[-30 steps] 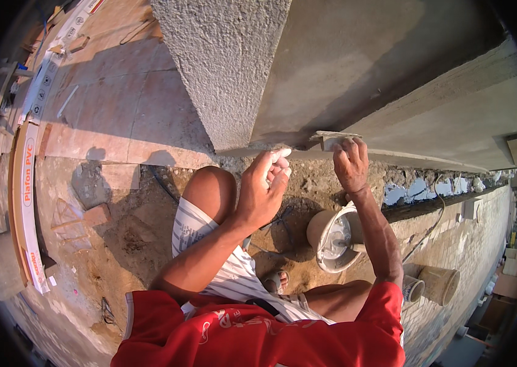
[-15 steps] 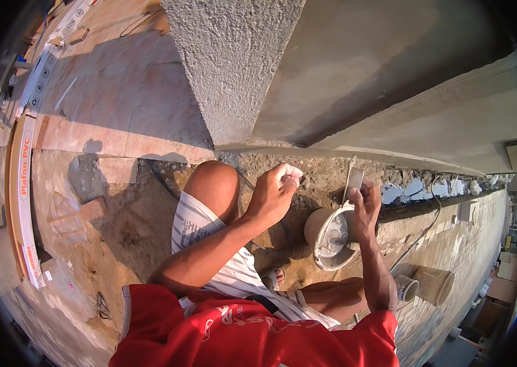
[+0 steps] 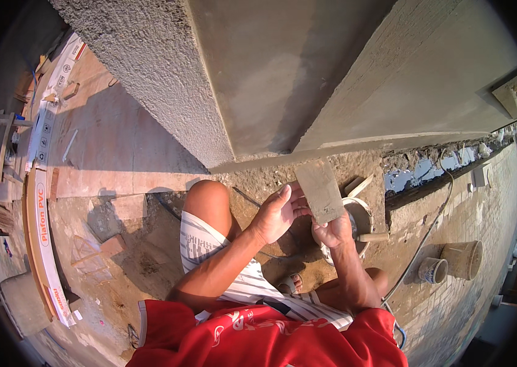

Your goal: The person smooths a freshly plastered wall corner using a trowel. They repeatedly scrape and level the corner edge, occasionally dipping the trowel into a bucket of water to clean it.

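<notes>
My right hand (image 3: pixel 330 231) grips the lower end of a flat grey rectangular plate (image 3: pixel 321 191), smeared with mortar and tilted upright in front of me. At its left side my left hand (image 3: pixel 280 213) is open, thumb up and fingers apart and curved, fingertips reaching the plate's edge or just behind it; whether they touch I cannot tell. A bucket (image 3: pixel 365 218) with a handled tool (image 3: pixel 373 237) stands behind my right hand, partly hidden. Beyond the hands rises a plastered wall (image 3: pixel 270 79) with a rough-coated column face (image 3: pixel 142 79).
A water-filled trench (image 3: pixel 417 180) runs along the wall's foot at right, with a hose (image 3: pixel 445 202) beside it. Two more buckets (image 3: pixel 460 260) stand on the paving. Long cardboard packages (image 3: pixel 44 232) lie at left. Dirt and rubble (image 3: pixel 130 244) surround my knees.
My right hand has come down and inward from the wall, turning the plate to face me. My left hand has moved lower and opened toward the plate's edge. The view has shifted.
</notes>
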Demonstrator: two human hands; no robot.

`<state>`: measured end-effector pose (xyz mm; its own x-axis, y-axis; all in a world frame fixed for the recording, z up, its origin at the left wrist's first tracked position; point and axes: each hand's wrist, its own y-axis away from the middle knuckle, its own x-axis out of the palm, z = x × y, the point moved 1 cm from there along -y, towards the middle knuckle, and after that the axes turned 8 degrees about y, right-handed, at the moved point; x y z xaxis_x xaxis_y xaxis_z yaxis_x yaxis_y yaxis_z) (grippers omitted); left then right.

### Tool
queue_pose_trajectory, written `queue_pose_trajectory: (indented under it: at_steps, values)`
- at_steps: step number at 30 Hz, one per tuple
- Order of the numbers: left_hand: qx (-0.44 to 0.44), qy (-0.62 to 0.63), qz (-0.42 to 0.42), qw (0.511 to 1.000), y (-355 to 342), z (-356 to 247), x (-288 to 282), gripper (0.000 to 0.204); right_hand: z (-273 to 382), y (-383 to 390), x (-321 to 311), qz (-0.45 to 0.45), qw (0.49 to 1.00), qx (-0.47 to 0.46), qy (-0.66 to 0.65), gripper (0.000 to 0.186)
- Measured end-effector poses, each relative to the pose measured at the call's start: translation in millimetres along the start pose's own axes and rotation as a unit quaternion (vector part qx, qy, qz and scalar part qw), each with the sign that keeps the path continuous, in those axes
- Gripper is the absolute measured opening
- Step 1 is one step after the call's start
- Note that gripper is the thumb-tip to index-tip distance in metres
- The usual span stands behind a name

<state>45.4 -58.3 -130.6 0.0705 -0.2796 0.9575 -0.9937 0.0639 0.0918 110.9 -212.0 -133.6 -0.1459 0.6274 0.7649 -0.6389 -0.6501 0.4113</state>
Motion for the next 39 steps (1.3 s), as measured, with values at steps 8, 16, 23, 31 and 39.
queue_pose_trajectory:
  at_steps: [8,16,23,31,39]
  values:
    - [0.010,-0.107,0.014,0.994,6.9,6.9,-25.4,0.053,-10.2,23.4,4.6,0.039,0.998,0.056,0.000,0.024]
    - [0.183,-0.548,-0.183,0.796,-41.6,-49.6,-36.6,0.038,-16.1,50.9,-54.3,-0.079,0.976,0.079,0.187,0.016]
    - [0.219,-0.633,-0.147,0.728,-88.2,-63.3,-49.9,0.044,-1.6,56.6,-39.3,-0.083,0.976,0.026,0.201,0.018]
    - [0.221,-0.645,-0.152,0.715,-96.9,-43.4,-20.2,0.037,6.1,64.3,-40.4,-0.086,0.978,0.014,0.188,0.019]
    - [0.239,-0.667,-0.143,0.691,-106.2,-46.8,-24.8,0.029,6.8,67.6,-39.4,-0.070,0.983,0.010,0.172,0.019]
